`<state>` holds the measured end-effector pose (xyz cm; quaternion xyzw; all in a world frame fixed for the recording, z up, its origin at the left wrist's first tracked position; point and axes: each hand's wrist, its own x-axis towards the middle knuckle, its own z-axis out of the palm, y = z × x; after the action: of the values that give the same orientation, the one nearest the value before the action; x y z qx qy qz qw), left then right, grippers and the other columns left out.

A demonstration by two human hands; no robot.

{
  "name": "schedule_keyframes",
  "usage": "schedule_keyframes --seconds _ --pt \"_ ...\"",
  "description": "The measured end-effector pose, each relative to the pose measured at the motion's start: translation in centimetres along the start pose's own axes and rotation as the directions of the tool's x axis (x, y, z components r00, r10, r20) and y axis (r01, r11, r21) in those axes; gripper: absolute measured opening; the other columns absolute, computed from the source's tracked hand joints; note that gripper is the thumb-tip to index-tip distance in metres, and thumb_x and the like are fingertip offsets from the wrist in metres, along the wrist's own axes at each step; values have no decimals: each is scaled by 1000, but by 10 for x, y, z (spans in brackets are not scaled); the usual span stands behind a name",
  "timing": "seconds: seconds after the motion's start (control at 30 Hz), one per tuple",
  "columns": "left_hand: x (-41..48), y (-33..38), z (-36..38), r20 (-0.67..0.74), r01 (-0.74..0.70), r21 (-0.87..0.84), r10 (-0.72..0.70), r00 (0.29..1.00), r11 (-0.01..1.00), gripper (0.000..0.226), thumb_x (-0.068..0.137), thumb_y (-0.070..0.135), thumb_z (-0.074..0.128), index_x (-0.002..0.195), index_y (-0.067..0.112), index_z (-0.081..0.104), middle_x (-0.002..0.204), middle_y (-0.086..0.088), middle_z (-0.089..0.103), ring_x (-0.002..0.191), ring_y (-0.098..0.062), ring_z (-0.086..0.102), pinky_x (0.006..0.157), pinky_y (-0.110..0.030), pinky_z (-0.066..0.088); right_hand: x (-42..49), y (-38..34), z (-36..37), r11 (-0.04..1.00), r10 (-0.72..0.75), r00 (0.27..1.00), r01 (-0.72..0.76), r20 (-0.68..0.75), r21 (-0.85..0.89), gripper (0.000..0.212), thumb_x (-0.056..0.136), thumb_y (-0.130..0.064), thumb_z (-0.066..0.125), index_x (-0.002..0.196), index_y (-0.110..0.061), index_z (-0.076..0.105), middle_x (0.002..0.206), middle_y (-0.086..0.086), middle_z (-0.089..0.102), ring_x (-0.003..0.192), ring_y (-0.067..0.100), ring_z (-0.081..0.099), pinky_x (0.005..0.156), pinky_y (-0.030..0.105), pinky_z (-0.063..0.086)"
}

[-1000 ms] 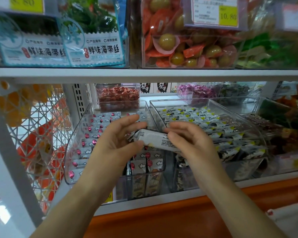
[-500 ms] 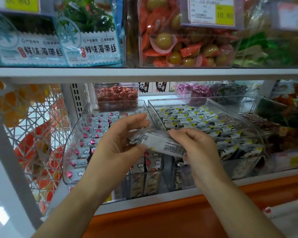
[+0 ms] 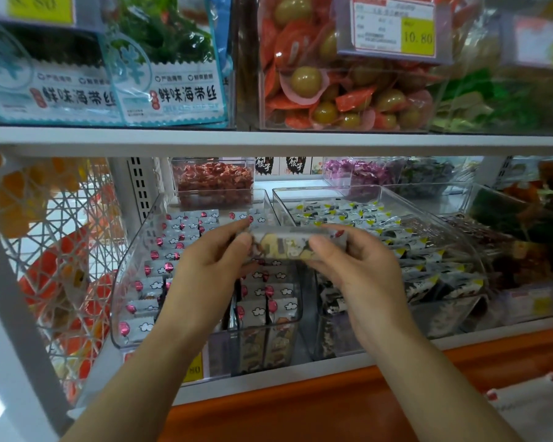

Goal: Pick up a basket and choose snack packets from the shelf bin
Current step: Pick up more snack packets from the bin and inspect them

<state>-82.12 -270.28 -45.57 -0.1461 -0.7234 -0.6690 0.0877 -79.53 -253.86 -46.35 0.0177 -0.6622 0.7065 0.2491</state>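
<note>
Hands: two, forearms raised from below, palms turned toward each other. Left hand (image 3: 205,272) pinches the left end of the snack packet (image 3: 286,247) between thumb and fingers; right hand (image 3: 361,272) pinches the right end likewise. Each grip is narrow and closed on the packet.

Snack packet: one, held level in front of the shelf (image 3: 268,389), over the gap between the bins. Shiny wrapper, yellow, black and white print; blurred.

Clear bins: two, side by side. Left bin (image 3: 130,266) holds white packets with pink marks; right bin (image 3: 406,202) holds black, white and yellow ones.
</note>
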Motion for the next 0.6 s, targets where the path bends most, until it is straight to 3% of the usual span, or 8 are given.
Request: schedule_keyframes --seconds 0.07,0.17,0.23,0.27,0.4,0.6 --pt "10 -8 -2 -10 -45 309 51 999 950 41 95 33 45 135 23 48 130 8 57 118 -10 52 101 -29 40 12 -1 -1 997 -38 995 31 -90 -73 11 82 -16 69 88 -24 66 86 2 71 82 16 70 76 28 58" --pt "21 -22 -4 130 -141 759 65 989 636 51 97 40 34 144 19 32 146 -4 40 136 -21 30 111 -39 26 34 -5 7 973 -97 991 75 -94 -219 3 85 -17 66 85 -17 63 87 12 66 86 28 65 85 42 54" --pt "26 -32 -3 223 -194 870 -11 975 453 54 98 44 23 147 21 23 154 -1 24 144 -18 11 117 -43 8 48 -4 17 930 -165 986 148 -25 -336 8 86 -14 66 86 -9 60 87 15 62 82 23 61 79 31 51" --pt "27 -36 -2 247 -205 889 -52 968 410 55 97 46 19 148 23 19 157 2 16 145 -15 3 116 -43 0 55 -3 23 890 -219 976 208 20 -407 10 85 -12 66 88 -5 60 86 15 60 77 19 56 72 25 44" --pt "28 -44 -1 282 -224 898 -103 954 379 58 96 52 12 149 28 12 158 9 10 144 -10 -2 116 -45 -5 84 2 41 658 -325 926 369 194 -656 18 84 -9 66 97 0 59 94 12 59 81 15 47 63 22 30" --pt "30 -47 -1 288 -226 896 -110 951 383 60 95 52 11 149 25 14 158 6 12 145 -11 1 117 -44 -3 109 -1 64 309 -210 853 521 477 -795 19 82 -9 65 100 -6 59 99 11 58 91 25 56 67 26 34"
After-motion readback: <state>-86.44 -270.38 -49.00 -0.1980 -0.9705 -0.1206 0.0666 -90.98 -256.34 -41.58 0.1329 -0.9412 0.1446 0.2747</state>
